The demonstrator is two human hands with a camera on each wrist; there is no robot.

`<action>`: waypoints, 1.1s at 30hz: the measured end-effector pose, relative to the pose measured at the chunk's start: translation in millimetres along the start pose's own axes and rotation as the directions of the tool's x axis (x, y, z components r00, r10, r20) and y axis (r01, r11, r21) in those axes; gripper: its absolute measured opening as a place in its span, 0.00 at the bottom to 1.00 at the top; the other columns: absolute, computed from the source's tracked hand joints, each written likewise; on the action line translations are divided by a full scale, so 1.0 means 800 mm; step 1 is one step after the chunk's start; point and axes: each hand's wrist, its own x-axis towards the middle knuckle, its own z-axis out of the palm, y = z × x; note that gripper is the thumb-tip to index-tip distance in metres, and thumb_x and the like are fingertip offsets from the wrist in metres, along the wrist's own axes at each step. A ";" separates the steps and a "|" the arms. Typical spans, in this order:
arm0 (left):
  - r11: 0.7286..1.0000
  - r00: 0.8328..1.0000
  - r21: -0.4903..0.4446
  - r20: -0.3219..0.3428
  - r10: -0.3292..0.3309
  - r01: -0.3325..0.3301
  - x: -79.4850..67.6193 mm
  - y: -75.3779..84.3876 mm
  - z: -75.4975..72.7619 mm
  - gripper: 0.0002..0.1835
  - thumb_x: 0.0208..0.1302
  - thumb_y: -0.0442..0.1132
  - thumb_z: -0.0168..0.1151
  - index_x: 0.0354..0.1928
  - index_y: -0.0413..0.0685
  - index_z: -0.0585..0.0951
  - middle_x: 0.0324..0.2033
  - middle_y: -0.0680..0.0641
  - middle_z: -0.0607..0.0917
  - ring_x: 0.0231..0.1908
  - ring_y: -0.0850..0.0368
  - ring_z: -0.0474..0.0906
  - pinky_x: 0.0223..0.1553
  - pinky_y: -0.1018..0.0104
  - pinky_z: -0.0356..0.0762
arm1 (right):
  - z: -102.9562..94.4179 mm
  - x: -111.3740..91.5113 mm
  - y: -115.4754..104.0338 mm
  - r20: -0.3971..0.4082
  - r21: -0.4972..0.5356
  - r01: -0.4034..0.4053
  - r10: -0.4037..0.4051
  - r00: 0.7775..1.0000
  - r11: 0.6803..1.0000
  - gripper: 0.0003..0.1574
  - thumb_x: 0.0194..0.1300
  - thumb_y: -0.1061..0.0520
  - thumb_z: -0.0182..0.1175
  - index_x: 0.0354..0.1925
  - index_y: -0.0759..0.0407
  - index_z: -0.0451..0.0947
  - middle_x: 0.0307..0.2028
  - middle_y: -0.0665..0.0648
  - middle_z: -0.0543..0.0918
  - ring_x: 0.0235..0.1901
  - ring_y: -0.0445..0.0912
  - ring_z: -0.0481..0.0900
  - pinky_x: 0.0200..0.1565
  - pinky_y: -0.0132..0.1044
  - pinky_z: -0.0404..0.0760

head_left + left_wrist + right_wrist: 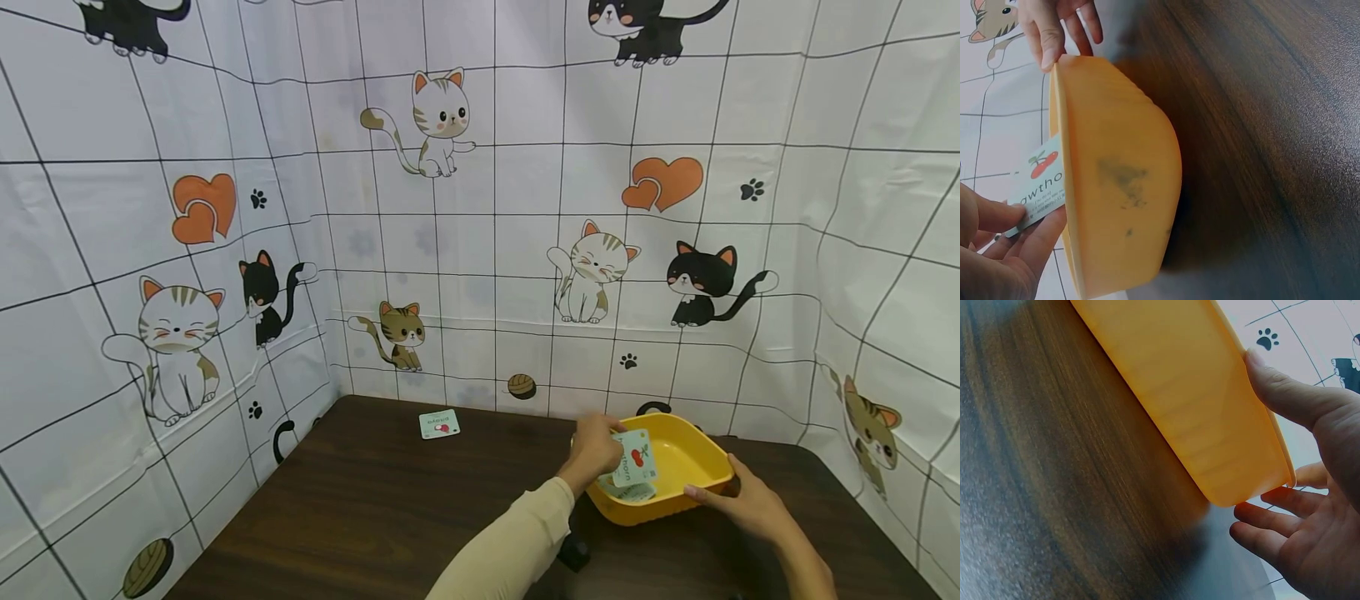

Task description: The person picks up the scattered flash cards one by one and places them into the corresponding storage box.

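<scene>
My left hand (596, 450) reaches over the left side of a yellow plastic basin (690, 458). Between thumb and fingers it pinches a pale green card (636, 458) printed with red berries and lettering, part of which reads "awtho" in the left wrist view. Below that card, at least one more pale card (633, 493) lies inside the basin, partly covered. At the basin's right corner, my right hand (750, 504) holds the rim, thumb on the near side and fingers around the end. Dark smudges mark the basin's outer wall (1116, 125).
Another pale green card (439, 423) lies near the back edge of the dark wooden table (360, 500). A white curtain (495, 250) with cat prints and grid lines surrounds the table. A small black object (573, 552) shows below the left forearm.
</scene>
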 end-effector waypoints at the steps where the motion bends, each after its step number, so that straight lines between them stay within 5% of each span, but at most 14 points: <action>1: 1.000 1.000 -0.018 0.008 -0.001 0.001 -0.001 0.000 0.000 0.21 0.56 0.21 0.65 0.45 0.51 0.94 0.40 0.52 0.88 0.31 0.61 0.77 0.28 0.70 0.80 | 0.000 0.000 0.000 -0.001 0.001 0.001 -0.001 1.000 1.000 0.76 0.72 0.26 0.60 0.80 0.82 0.37 0.74 0.90 0.57 0.69 0.83 0.66 0.64 0.76 0.73; 13: 1.000 1.000 -0.003 0.020 0.017 -0.017 -0.005 -0.003 0.002 0.22 0.57 0.20 0.65 0.46 0.52 0.93 0.39 0.51 0.89 0.30 0.62 0.76 0.25 0.71 0.78 | 0.002 0.001 -0.003 0.001 -0.023 -0.013 0.013 1.000 1.000 0.77 0.71 0.25 0.61 0.80 0.83 0.38 0.73 0.91 0.57 0.69 0.85 0.64 0.65 0.78 0.70; 21: 0.997 0.998 0.076 0.061 0.018 -0.022 -0.005 -0.006 0.003 0.20 0.60 0.27 0.68 0.50 0.55 0.93 0.54 0.51 0.90 0.36 0.59 0.72 0.24 0.71 0.69 | 0.002 0.001 -0.004 0.005 -0.024 -0.020 0.020 1.000 1.000 0.77 0.71 0.24 0.60 0.80 0.82 0.38 0.74 0.90 0.57 0.69 0.84 0.64 0.65 0.78 0.70; 27: 0.992 0.998 0.126 0.056 0.010 -0.017 -0.002 -0.009 -0.001 0.16 0.65 0.37 0.71 0.53 0.56 0.92 0.54 0.52 0.90 0.45 0.60 0.82 0.41 0.69 0.84 | 0.001 0.001 -0.003 0.006 -0.026 -0.013 0.013 1.000 1.000 0.76 0.71 0.25 0.60 0.80 0.82 0.39 0.73 0.90 0.57 0.69 0.85 0.65 0.64 0.77 0.72; 33: 0.989 0.999 0.147 0.041 0.022 -0.028 0.002 -0.011 -0.007 0.15 0.67 0.42 0.74 0.54 0.57 0.92 0.52 0.53 0.92 0.52 0.60 0.86 0.51 0.66 0.86 | 0.000 0.001 -0.001 0.012 -0.034 -0.017 0.017 1.000 0.999 0.77 0.72 0.24 0.60 0.80 0.83 0.37 0.74 0.91 0.54 0.69 0.86 0.63 0.64 0.78 0.71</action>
